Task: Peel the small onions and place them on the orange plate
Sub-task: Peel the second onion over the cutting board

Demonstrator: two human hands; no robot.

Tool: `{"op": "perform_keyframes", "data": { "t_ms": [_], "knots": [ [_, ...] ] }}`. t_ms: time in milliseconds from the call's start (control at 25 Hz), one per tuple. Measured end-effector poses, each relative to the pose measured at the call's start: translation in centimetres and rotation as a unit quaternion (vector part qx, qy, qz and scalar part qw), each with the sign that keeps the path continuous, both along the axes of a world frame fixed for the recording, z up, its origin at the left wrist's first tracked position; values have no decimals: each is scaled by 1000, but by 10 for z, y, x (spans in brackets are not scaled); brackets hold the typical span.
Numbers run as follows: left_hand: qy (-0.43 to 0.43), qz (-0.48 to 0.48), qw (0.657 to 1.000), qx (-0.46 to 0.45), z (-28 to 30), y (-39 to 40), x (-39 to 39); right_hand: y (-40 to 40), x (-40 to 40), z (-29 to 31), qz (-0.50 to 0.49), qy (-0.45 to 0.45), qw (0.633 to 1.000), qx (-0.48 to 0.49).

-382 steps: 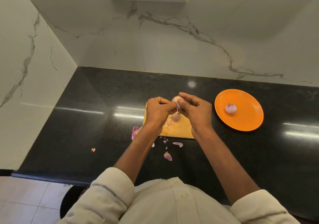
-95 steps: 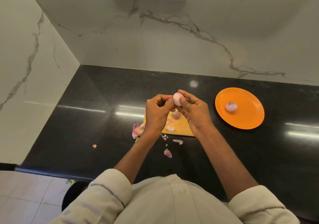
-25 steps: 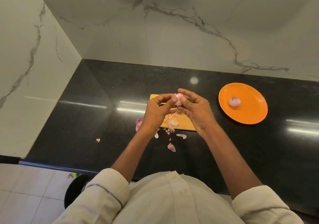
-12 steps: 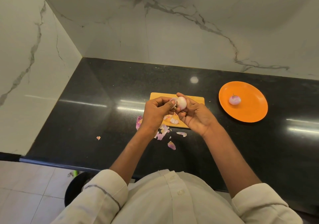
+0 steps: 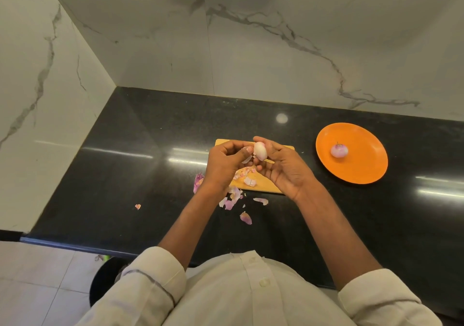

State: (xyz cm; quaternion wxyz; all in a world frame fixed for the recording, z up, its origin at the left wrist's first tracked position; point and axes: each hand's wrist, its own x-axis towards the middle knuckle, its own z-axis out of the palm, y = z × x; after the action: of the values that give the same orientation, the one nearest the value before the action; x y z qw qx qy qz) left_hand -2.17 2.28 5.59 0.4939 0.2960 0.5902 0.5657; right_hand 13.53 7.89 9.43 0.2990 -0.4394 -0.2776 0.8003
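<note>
A small pale onion (image 5: 260, 150) is held above the yellow cutting board (image 5: 262, 183) by my right hand (image 5: 281, 168), whose fingers curl around it. My left hand (image 5: 224, 165) pinches a strip of skin (image 5: 247, 159) at the onion's left side. To the right on the black counter lies the orange plate (image 5: 364, 167), with one peeled pinkish onion (image 5: 339, 149) resting on it.
Loose onion skins (image 5: 231, 200) lie on the board and on the counter (image 5: 125, 175) in front of it, with a small scrap (image 5: 137, 206) farther left. Marble walls close the back and left. The counter's front edge runs just before my body.
The view has shifted slightly. My left hand has pulled a strip of skin away from the onion, and more peelings lie in front of the board than a second ago.
</note>
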Motion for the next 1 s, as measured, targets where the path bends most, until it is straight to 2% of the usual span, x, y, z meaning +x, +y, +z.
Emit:
{"op": "perform_keyframes", "data": {
  "t_ms": [120, 160, 240, 320, 400, 600, 800, 1000],
  "knots": [
    [-118, 26, 993, -17, 1, 4, 1, 1, 3, -6, -46, 97, 989, -103],
    [-116, 29, 993, -16, 0, 5, 1, 1, 5, -9, -66, 132, 980, -136],
    [-47, 22, 998, -20, -3, 3, -1, 1, 7, -12, -92, 166, 967, -169],
    [52, 5, 998, -32, -8, 0, -2, 1, 7, -13, -93, 137, 972, -164],
    [108, -16, 993, -41, -13, -4, -1, 0, 5, -15, -82, 76, 982, -150],
    [111, -48, 993, -10, -8, -7, 1, -3, 4, -19, -75, -5, 989, -128],
    [163, -48, 985, 30, -2, -3, 10, -5, 0, -14, -73, -23, 993, -85],
    [139, 3, 989, 50, 4, 3, 24, -2, -7, -5, -123, -23, 989, -76]
  ]
}}
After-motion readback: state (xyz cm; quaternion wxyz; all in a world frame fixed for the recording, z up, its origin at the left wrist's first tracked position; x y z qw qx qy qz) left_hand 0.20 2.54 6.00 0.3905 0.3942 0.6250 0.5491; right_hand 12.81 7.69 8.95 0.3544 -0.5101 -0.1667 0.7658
